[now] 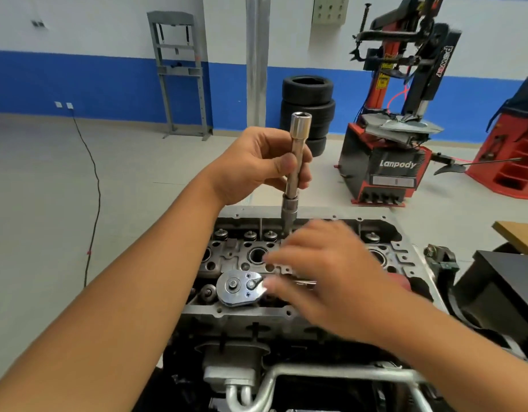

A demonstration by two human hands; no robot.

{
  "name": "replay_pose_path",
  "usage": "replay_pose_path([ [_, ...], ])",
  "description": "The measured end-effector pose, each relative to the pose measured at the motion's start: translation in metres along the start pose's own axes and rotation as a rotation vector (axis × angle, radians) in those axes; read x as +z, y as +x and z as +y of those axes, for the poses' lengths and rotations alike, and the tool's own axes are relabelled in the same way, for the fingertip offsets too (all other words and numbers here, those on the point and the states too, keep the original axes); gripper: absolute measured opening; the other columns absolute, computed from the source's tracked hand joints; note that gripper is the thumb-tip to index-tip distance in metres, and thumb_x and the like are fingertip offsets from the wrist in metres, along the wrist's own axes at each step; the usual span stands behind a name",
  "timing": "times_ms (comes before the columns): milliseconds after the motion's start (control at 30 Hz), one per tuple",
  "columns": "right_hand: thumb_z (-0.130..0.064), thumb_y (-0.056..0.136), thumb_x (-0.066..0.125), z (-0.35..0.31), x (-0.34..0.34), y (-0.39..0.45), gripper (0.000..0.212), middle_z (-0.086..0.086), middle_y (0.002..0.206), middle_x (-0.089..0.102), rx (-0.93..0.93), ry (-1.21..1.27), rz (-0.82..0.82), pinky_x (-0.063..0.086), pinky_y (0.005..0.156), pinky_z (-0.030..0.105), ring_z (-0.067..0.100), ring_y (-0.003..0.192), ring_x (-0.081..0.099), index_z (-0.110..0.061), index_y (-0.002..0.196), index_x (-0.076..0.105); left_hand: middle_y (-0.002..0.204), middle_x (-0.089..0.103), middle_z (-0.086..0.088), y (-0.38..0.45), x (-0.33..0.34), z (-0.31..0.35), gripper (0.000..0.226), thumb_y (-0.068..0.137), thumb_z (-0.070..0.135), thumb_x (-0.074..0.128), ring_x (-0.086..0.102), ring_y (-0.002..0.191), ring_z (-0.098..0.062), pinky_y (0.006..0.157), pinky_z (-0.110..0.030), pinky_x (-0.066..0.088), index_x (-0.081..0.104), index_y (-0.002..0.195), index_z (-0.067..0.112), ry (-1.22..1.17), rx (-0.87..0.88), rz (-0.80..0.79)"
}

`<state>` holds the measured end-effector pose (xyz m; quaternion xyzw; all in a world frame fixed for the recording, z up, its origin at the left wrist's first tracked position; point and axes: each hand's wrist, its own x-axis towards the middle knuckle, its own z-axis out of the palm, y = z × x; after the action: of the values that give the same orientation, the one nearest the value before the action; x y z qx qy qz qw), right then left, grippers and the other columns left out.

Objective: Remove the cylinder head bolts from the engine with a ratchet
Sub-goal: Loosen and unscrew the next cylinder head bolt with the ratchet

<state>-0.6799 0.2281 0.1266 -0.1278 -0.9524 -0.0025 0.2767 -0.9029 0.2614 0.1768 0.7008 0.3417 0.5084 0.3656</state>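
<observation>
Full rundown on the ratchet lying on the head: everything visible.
The ratchet looks like polished chrome steel: a round head with a central square drive stub, a small selector lever and screws facing up. It lies flat on the cylinder head near the front edge, handle running right under the blurred right hand, whose fingers cover it. No socket is attached.

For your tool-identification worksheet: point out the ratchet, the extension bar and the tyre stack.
ratchet (pixel 238 288), head view, on its round head.
extension bar (pixel 295 162), head view, mid-shaft above the fingers.
tyre stack (pixel 308 110), head view, middle tyre's sidewall.
</observation>
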Motion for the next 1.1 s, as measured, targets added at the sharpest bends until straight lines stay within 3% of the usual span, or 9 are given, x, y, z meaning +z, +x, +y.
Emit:
replay_pose_path([
  [100,-0.035,0.097,0.068,0.031,-0.031,0.032,0.023,-0.008,0.08,0.07,0.112,0.083,0.434,0.052,0.07,0.034,0.011,0.072,0.063,-0.015,0.094,0.077,0.09,0.074,-0.005,-0.002,0.005,-0.009,0.035,0.084,0.036,0.078,0.071,0.082,-0.024,0.072,-0.037,0.059,0.068,0.104,0.009,-0.092,0.055,0.067],
  [167,-0.034,0.096,0.07,0.049,-0.05,0.064,0.018,-0.009,0.078,0.07,0.24,0.254,0.587,0.055,0.069,0.028,0.004,0.07,0.064,-0.017,0.093,0.075,0.088,0.072,-0.004,-0.002,0.009,-0.014,0.036,0.078,0.035,0.085,0.069,0.082,-0.023,0.073,-0.039,0.06,0.07,0.101,0.012,-0.141,0.065,0.141],
  [267,-0.031,0.098,0.07,0.062,-0.054,0.108,0.016,-0.004,0.08,0.074,0.315,0.632,0.475,0.062,0.081,0.038,0.013,0.078,0.072,-0.018,0.089,0.072,0.086,0.07,-0.001,-0.001,0.01,-0.02,0.032,0.071,0.033,0.091,0.068,0.081,-0.023,0.073,-0.041,0.059,0.074,0.095,0.021,-0.172,0.066,0.226],
  [467,-0.021,0.096,0.071,0.055,-0.018,0.129,0.018,0.01,0.074,0.07,0.286,1.343,0.486,0.059,0.074,0.042,0.027,0.071,0.07,-0.008,0.085,0.065,0.094,0.074,0.003,-0.007,0.009,-0.028,0.032,0.08,0.036,0.08,0.071,0.085,-0.015,0.074,-0.033,0.058,0.072,0.105,0.018,-0.246,0.053,0.172],
  [633,-0.019,0.093,0.076,0.054,-0.003,0.12,0.02,0.008,0.072,0.072,0.292,1.323,0.537,0.058,0.062,0.034,0.024,0.067,0.072,-0.007,0.091,0.06,0.096,0.073,0.0,-0.012,0.001,-0.03,0.029,0.084,0.039,0.077,0.07,0.091,-0.019,0.08,-0.04,0.059,0.075,0.107,0.021,-0.25,-0.034,0.059],
  [733,-0.022,0.098,0.07,0.057,-0.005,0.114,0.021,0.013,0.075,0.072,0.294,1.295,0.476,0.052,0.046,0.023,0.019,0.057,0.07,-0.005,0.095,0.058,0.101,0.072,-0.006,-0.014,-0.005,-0.034,0.027,0.09,0.036,0.074,0.068,0.099,-0.025,0.089,-0.052,0.058,0.073,0.112,0.02,-0.232,-0.056,-0.033],
  [800,-0.026,0.102,0.064,0.059,-0.007,0.112,0.022,0.015,0.076,0.071,0.274,1.256,0.417,0.047,0.039,0.022,0.016,0.05,0.066,-0.006,0.095,0.058,0.102,0.072,-0.009,-0.013,-0.007,-0.037,0.029,0.09,0.035,0.075,0.069,0.1,-0.028,0.088,-0.049,0.057,0.072,0.112,0.015,-0.213,-0.047,-0.03],
  [967,-0.034,0.109,0.049,0.056,-0.008,0.113,0.034,0.008,0.077,0.069,0.284,1.191,0.379,0.053,0.058,0.034,0.019,0.067,0.067,-0.008,0.097,0.067,0.097,0.074,0.001,-0.011,-0.004,-0.03,0.037,0.071,0.04,0.091,0.072,0.089,-0.022,0.077,-0.037,0.058,0.077,0.103,0.029,-0.151,-0.022,0.057],
  [1100,-0.033,0.105,0.056,0.057,-0.007,0.113,0.028,0.004,0.07,0.067,0.263,1.269,0.409,0.052,0.064,0.032,0.017,0.067,0.065,-0.008,0.101,0.065,0.094,0.073,0.006,-0.009,-0.002,-0.03,0.028,0.073,0.035,0.089,0.071,0.086,-0.017,0.074,-0.034,0.057,0.077,0.096,0.027,-0.124,0.011,0.05],
])
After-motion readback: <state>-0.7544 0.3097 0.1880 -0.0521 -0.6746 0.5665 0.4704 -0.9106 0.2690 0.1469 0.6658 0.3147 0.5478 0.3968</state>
